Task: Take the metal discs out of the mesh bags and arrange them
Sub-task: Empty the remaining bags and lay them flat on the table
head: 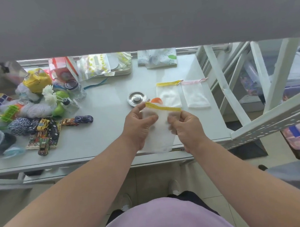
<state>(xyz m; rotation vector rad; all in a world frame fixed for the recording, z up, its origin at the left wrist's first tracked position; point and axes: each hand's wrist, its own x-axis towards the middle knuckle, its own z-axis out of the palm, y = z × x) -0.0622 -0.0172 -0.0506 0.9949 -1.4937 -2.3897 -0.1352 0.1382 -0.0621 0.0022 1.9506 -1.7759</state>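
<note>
A white mesh bag with a yellow drawstring band [161,128] hangs above the table's front edge, held between both hands. My left hand [138,125] grips its left side near the band. My right hand [186,127] pinches its right side. What is inside this bag is too blurred to tell. A round metal disc [137,98] lies on the table just beyond my left hand. Two more mesh bags lie flat behind: one with a yellow band [169,94], one with a pink band [195,94]. An orange round object [156,100] peeks out behind the held bag.
The grey table [108,105] carries clutter at left: toy cars [77,120], yarn balls, a glass jar [75,89], a yellow packet. Plastic pouches on a tray [106,65] sit at the back. A white metal rack frame [260,96] stands close on the right.
</note>
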